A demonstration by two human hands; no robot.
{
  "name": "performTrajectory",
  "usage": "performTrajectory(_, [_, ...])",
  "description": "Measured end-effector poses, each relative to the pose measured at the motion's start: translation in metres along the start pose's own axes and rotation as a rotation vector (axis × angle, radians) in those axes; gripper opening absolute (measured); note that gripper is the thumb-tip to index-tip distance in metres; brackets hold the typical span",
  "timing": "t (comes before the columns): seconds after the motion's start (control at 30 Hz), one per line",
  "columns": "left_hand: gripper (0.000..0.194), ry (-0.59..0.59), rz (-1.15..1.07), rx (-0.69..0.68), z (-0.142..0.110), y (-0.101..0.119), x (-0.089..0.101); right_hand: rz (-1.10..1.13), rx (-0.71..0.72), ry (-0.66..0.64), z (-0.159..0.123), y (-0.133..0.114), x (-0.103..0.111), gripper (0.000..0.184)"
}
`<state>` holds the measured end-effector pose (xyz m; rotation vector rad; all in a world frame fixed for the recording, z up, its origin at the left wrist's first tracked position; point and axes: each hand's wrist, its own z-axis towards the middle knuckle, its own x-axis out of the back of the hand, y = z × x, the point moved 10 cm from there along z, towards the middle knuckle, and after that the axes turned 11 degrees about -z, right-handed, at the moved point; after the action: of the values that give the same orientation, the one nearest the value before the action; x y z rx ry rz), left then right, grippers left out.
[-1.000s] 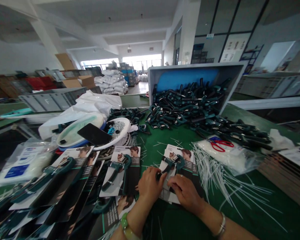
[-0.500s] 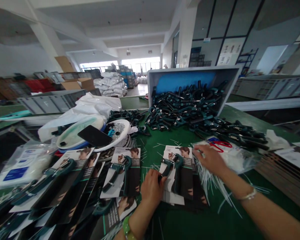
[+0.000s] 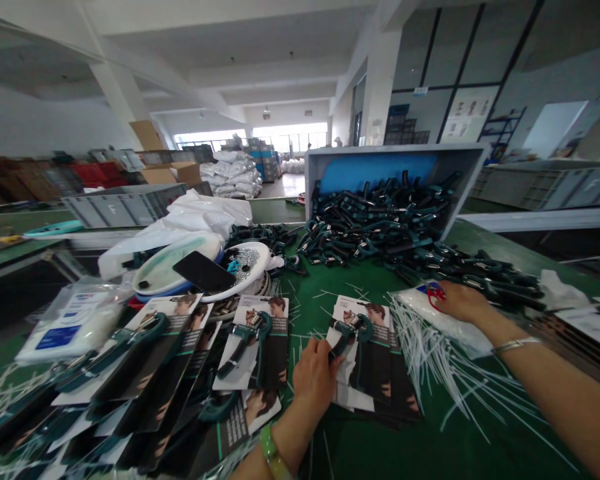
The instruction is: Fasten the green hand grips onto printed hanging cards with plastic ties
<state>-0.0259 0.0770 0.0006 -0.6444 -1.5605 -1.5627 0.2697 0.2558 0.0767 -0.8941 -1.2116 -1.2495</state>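
Note:
My left hand (image 3: pixel 315 377) grips the left handle of dark green pliers (image 3: pixel 363 337), which lie on a printed card (image 3: pixel 377 363) atop a small stack. Over at the right, my right hand (image 3: pixel 463 303) has its fingers closed on the red-handled scissors (image 3: pixel 434 295); their blades are hidden. The scissors rest on a clear plastic bag (image 3: pixel 463 333). Loose white cable ties (image 3: pixel 445 363) fan out between that bag and the stack. Left of my left hand lies another card with pliers (image 3: pixel 261 347) on it.
A tilted grey crate (image 3: pixel 473 180) spills many pliers (image 3: pixel 375 220) onto the green table (image 3: pixel 340 277). At left are a white bowl of small metal parts (image 3: pixel 250 257), a dark phone (image 3: pixel 203 272) and carded pliers (image 3: pixel 130 360). Brown-edged cards (image 3: pixel 575 340) are stacked at right.
My right hand has moved right, from the card's upper corner to the red scissors, and closed on their handles. My left hand stays at the pliers. The view has shifted slightly.

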Motion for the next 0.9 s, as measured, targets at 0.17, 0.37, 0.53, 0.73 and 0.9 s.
performTrajectory(0.17, [0.023,0.106,-0.114,-0.114,-0.002,0.01,0.019,0.206,0.313,-0.088,-0.072,-0.077,0.006,0.044])
performTrajectory(0.37, [0.02,0.061,-0.113,-0.197,0.002,0.042,0.014,0.43,0.42,-0.263,-0.135,-0.132,-0.006,0.04])
performTrajectory(0.53, [0.014,0.055,-0.162,-0.08,0.01,0.038,0.005,0.717,0.28,-0.607,-0.134,-0.135,-0.021,0.037])
performTrajectory(0.73, [0.014,-0.007,-0.285,0.058,0.017,0.022,-0.001,1.015,0.109,-0.835,-0.131,-0.142,-0.033,0.047])
performTrajectory(0.9, [0.015,-0.067,-0.301,0.06,0.019,0.021,-0.008,1.237,0.0,-0.863,-0.135,-0.143,-0.056,0.042])
